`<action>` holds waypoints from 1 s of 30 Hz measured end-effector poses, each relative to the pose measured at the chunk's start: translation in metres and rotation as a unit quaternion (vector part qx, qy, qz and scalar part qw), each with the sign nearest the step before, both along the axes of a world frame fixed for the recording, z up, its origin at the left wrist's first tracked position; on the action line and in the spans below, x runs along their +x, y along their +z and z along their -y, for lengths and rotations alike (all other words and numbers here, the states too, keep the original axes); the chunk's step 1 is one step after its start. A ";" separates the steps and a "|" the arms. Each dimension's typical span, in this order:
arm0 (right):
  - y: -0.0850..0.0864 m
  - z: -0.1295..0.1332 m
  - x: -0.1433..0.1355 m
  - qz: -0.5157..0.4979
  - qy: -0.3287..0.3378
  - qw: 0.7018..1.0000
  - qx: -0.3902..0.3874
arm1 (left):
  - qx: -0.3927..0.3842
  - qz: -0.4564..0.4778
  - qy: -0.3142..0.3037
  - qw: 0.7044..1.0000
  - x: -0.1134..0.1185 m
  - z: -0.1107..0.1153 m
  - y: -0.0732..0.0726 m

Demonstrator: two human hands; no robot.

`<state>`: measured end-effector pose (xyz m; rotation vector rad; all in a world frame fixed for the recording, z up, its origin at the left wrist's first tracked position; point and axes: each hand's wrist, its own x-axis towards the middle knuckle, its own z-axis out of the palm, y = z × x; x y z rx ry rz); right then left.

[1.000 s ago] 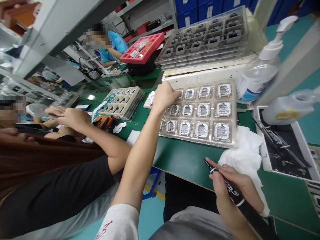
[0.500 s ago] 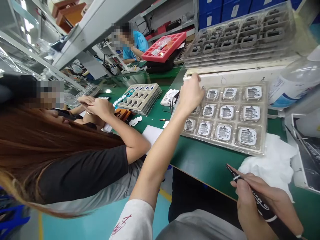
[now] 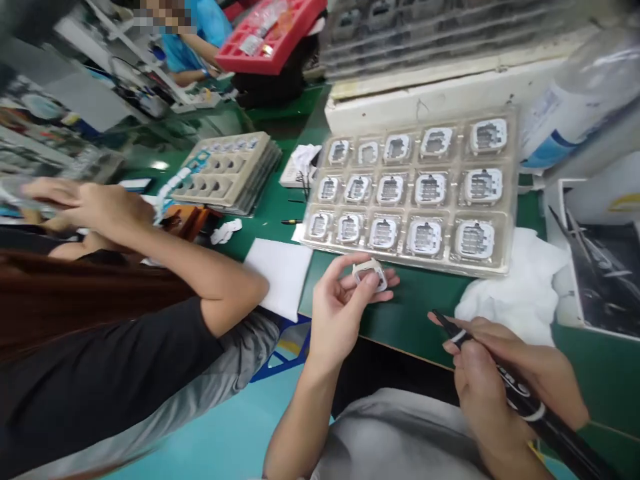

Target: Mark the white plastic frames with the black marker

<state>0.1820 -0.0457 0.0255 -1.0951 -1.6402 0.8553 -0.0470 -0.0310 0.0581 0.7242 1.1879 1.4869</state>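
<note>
Between the thumb and fingers of my left hand (image 3: pixel 340 313) is a small white square frame (image 3: pixel 371 275) with rounded corners, held above the table's front edge. My right hand (image 3: pixel 505 380) grips a black marker pen (image 3: pixel 520 393), its dark tip pointing up and to the left. Behind both hands lies a clear plastic tray (image 3: pixel 400 261) whose pockets hold several white-rimmed frames with grey insides. One pocket in the back row holds a paler piece (image 3: pixel 369 153) than its neighbours. A crumpled white cloth (image 3: pixel 515 293) lies beyond my right hand.
On the right stand a clear bottle (image 3: pixel 555 127) and a white box (image 3: pixel 565 267) with tweezers. Stacked trays (image 3: pixel 440 47) fill the back. A co-worker's arm (image 3: pixel 190 260) rests at the left, near a white sheet (image 3: pixel 280 273) and a beige tray stack (image 3: pixel 225 173).
My left hand has come back from the tray's far left corner toward me, now with a white frame in its fingers. The right hand still grips the marker. The view has shifted.
</note>
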 end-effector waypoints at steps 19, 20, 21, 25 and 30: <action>0.007 0.003 -0.050 -0.044 -0.067 0.987 0.141 | 0.008 -0.169 -0.089 0.981 0.021 0.017 -0.017; 0.007 0.004 -0.051 -0.038 -0.071 0.987 0.141 | 0.010 -0.177 -0.089 0.980 0.022 0.016 -0.017; 0.008 0.005 -0.051 -0.030 -0.074 0.987 0.140 | 0.010 -0.184 -0.089 0.979 0.022 0.016 -0.018; 0.008 0.005 -0.050 -0.021 -0.081 0.986 0.141 | 0.010 -0.205 -0.086 0.975 0.023 0.017 -0.019; 0.008 0.006 -0.049 -0.018 -0.078 0.990 0.120 | 0.005 -0.227 -0.087 0.970 0.022 0.020 -0.021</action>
